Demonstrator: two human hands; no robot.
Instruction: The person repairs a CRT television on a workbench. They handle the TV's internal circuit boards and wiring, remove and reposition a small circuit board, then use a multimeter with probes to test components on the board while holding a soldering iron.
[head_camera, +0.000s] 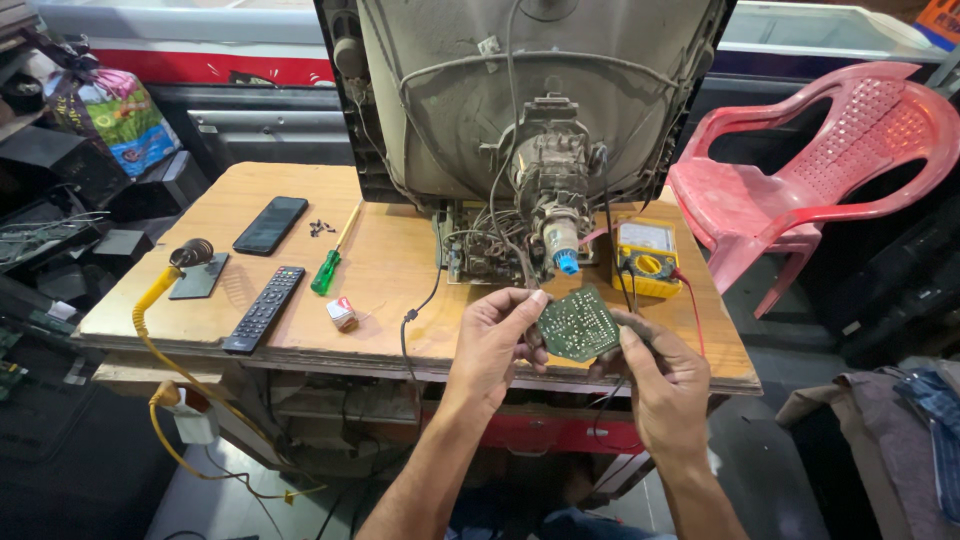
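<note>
Low in the middle of the frame, both hands hold a small green circuit board (578, 324) in the air just above the near edge of the counter (400, 270). The left hand (497, 345) pinches the board's left edge between thumb and fingers (531, 302); the right hand (660, 375) grips its right edge, fingers curled under, thumb on top. The board looks light, thin and stiff, but likely fragile: solder points and tracks face up, so the bare edges are the safest place to grip, as both hands do now. Dark wires run from near the board toward the open back of an old tube television (530, 110), standing upper centre. Right of its neck sits a yellow multimeter (646, 257) with red leads. To the left on the counter lie a green screwdriver (330, 262), loose screws (321, 227), a phone (270, 224), a remote (264, 308) and a soldering iron (160, 290). A red plastic chair (810, 170) stands at the right.
</note>
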